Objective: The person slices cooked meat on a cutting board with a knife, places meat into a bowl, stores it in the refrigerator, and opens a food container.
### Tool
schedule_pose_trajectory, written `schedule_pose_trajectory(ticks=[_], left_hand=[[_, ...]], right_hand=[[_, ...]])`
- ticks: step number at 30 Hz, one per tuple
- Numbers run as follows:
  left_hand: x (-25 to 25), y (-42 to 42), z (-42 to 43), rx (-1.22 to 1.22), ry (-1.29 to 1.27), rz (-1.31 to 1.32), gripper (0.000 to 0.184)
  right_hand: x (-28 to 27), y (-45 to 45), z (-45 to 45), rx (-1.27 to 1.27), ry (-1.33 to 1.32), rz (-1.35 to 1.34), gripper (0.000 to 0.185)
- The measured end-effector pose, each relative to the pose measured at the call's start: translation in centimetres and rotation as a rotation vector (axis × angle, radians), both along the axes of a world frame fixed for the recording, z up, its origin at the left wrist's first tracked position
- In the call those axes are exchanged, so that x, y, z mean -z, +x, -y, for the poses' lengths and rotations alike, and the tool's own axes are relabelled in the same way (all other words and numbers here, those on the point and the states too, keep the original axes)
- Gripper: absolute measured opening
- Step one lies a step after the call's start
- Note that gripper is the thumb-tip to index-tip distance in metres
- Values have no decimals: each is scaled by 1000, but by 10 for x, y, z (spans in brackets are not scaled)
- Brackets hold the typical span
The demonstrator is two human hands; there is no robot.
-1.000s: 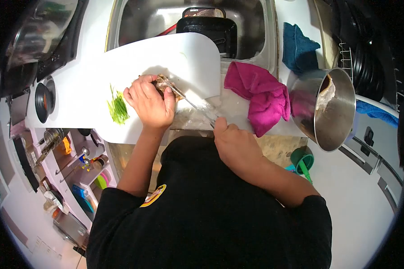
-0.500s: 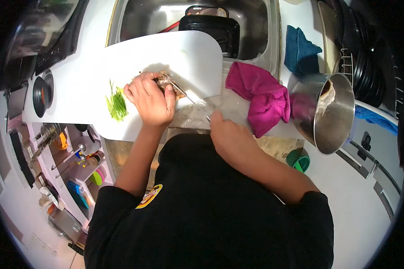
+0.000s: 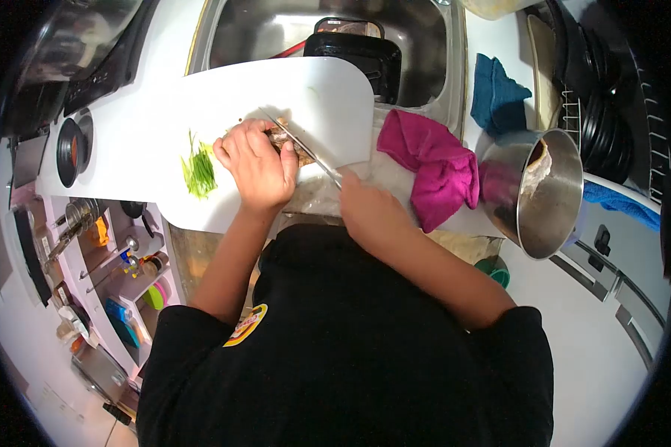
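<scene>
On the white cutting board point(image 3: 335, 86) lies a brown piece of food point(image 3: 303, 158) that looks like meat, partly hidden by my fingers and the blade. My left hand point(image 3: 257, 167) presses it down, fingers curled over its left side. My right hand point(image 3: 374, 208) is wrapped around the handle of a knife point(image 3: 319, 160). The blade slants up and left across the meat, close to my left fingers, its tip beyond the far side. Left of my left hand is a small bunch of cut green stalks point(image 3: 200, 171), resembling chives.
Behind the board is a steel sink point(image 3: 429, 63) holding a black tray point(image 3: 354, 54). To the right lie a magenta cloth point(image 3: 447, 175), a steel bowl point(image 3: 555, 220) with a pale piece of food inside, and a blue cloth point(image 3: 499, 93). Open shelves point(image 3: 138, 287) stand at lower left.
My right hand has moved the knife forward and left, so its tip reaches farther past the meat. My left hand stays on the meat. The whole view has shifted slightly.
</scene>
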State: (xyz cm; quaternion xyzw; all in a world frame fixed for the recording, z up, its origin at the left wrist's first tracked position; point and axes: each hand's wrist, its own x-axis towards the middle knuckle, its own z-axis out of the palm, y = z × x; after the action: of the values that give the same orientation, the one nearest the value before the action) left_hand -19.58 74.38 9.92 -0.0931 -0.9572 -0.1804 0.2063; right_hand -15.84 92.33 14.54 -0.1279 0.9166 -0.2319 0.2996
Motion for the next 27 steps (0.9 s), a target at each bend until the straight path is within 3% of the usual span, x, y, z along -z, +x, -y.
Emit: schedule_pose_trajectory(ticks=[3,5,9,12,18,21,27], left_hand=[[1,0,0,-7,2,-9,38],[1,0,1,-6,-1,-3,38],[3,0,0,-7,11,-5,38],[3,0,0,-11,14,-13,38],[-1,1,-1,-12,-3,15,37],[4,1,0,-10,9,3,39],[1,1,0,-19,-17,6,39]], right_hand=[[-2,9,-11,13,28,83,10],[7,-1,-2,15,-67,-56,14],[11,-1,0,-27,-35,-59,14],[2,11,-10,41,-37,76,13],[16,0,10,18,1,-89,13],[4,20,-6,97,9,76,14],[23,-2,14,42,-58,-127,16]])
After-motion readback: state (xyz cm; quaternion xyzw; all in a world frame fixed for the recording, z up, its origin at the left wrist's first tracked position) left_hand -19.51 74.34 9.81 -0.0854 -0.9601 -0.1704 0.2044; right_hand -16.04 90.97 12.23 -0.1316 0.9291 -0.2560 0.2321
